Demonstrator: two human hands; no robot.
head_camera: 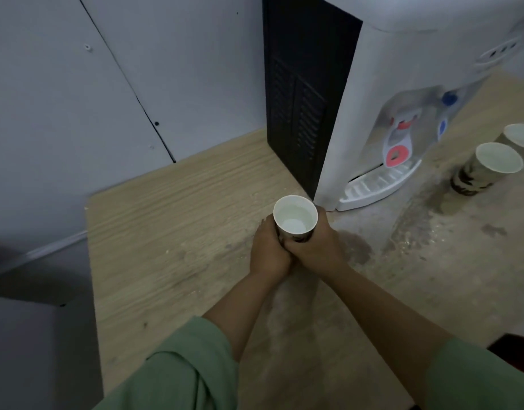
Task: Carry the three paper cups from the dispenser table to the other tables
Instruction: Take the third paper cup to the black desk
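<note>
A white-lined paper cup (pixel 295 216) with water in it is upright above the wooden dispenser table (pixel 166 220), just in front of the dispenser's near corner. My left hand (pixel 268 250) and my right hand (pixel 317 247) are both wrapped around its lower half, so its patterned outside is mostly hidden. Two more paper cups stand on the table to the right of the dispenser: a nearer cup (pixel 488 168) with a dark pattern, and a farther cup (pixel 519 139) cut off by the frame's right edge.
The white water dispenser (pixel 402 99), with red and blue taps and a drip tray (pixel 379 184), stands at the back of the table. Wet patches (pixel 414 226) lie in front of it. A grey wall (pixel 92 99) closes the left side, beyond the table's left edge.
</note>
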